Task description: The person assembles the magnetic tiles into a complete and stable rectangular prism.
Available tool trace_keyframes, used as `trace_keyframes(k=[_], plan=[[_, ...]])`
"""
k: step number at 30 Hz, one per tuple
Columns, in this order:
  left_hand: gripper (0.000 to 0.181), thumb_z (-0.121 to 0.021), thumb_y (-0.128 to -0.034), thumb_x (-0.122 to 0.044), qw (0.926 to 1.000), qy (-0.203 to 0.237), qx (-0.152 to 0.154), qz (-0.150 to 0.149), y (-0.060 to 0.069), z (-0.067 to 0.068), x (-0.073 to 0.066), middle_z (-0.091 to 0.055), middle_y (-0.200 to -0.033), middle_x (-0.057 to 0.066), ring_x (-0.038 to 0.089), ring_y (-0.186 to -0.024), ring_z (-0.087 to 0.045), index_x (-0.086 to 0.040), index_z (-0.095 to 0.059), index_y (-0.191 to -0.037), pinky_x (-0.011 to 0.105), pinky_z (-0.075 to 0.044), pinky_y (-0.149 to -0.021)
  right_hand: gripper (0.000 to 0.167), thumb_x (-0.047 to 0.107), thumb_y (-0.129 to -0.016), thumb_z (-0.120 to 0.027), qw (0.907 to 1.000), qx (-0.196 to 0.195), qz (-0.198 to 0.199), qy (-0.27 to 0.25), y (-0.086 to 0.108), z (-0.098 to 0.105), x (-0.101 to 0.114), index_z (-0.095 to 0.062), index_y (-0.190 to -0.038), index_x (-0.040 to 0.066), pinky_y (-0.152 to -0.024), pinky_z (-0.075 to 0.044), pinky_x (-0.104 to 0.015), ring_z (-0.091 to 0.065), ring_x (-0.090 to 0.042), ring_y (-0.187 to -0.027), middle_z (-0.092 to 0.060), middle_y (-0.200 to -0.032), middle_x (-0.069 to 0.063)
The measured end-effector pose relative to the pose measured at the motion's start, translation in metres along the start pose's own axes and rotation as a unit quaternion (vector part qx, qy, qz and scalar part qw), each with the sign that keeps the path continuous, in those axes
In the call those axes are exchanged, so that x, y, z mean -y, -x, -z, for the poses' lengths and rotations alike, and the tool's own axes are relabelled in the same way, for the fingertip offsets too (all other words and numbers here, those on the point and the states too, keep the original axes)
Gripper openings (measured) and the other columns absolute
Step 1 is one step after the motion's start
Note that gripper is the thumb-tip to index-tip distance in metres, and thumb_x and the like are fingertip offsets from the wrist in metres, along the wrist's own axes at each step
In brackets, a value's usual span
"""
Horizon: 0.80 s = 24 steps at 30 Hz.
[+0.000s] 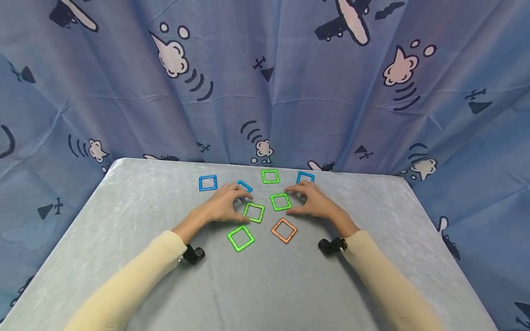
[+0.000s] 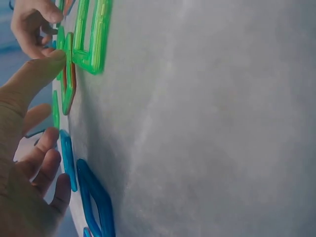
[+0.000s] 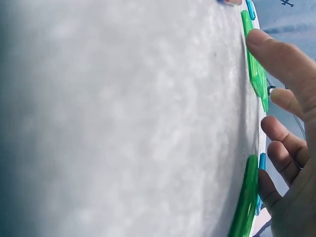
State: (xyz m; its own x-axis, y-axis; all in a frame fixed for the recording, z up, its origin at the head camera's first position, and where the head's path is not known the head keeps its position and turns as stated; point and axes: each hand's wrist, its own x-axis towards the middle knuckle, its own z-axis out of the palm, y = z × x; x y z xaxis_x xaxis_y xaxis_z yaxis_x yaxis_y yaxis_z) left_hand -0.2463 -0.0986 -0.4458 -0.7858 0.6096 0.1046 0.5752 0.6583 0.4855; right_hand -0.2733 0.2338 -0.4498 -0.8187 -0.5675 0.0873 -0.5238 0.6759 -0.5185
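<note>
My left hand point(image 1: 225, 203) hovers low over the table with thumb and fingers spread apart. Its thumb tip lies at the near-left edge of a green square frame tile point(image 1: 262, 214); contact cannot be told. A blue frame tile point(image 1: 245, 185) is partly hidden behind its fingers. On the other side, my right hand point(image 1: 313, 202) is bent loosely, thumb and index finger apart, just right of another green frame tile point(image 1: 283, 209). A blue frame tile point(image 1: 306, 174) shows partly behind that hand. Neither hand visibly grips anything.
Toward the near side lie a green frame tile point(image 1: 246, 245) and an orange one point(image 1: 279, 237). Farther back are a green tile point(image 1: 271, 182) and a blue tile point(image 1: 208, 189). The grey-covered table point(image 1: 256, 285) ends against a blue patterned curtain point(image 1: 232, 69).
</note>
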Motion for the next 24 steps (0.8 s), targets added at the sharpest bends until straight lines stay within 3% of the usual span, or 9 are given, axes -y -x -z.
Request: trace_keyframes(k=[12, 24], plan=[[0.062, -0.093, -0.0721, -0.045, 0.9999, -0.001, 0.01, -0.001, -0.0017, -0.0032, 0.0039, -0.056, -0.114, 0.004, 0.022, -0.097, -0.045, -0.018, -0.073, -0.125, 0.039, -0.04, -0.082, 0.069, 0.04, -0.077, -0.091, 0.9998, 0.016, -0.013, 0.0, -0.0039, -0.0003, -0.0004, -0.066, -0.136, 0.012, -0.084, -0.039, -0.045, -0.047, -0.028, -0.104, -0.058, -0.116, -0.009], [0.054, -0.091, -0.0761, -0.042, 0.9998, 0.001, 0.017, 0.01, -0.0036, -0.0039, 0.0061, -0.056, -0.112, 0.004, 0.021, -0.093, -0.043, -0.019, -0.074, -0.122, 0.038, -0.039, -0.079, 0.056, 0.033, -0.081, -0.089, 0.9996, 0.022, -0.012, 0.013, -0.0073, 0.0, 0.0053, -0.07, -0.129, 0.011, -0.082, -0.039, -0.044, -0.049, -0.026, -0.099, -0.059, -0.113, -0.01]])
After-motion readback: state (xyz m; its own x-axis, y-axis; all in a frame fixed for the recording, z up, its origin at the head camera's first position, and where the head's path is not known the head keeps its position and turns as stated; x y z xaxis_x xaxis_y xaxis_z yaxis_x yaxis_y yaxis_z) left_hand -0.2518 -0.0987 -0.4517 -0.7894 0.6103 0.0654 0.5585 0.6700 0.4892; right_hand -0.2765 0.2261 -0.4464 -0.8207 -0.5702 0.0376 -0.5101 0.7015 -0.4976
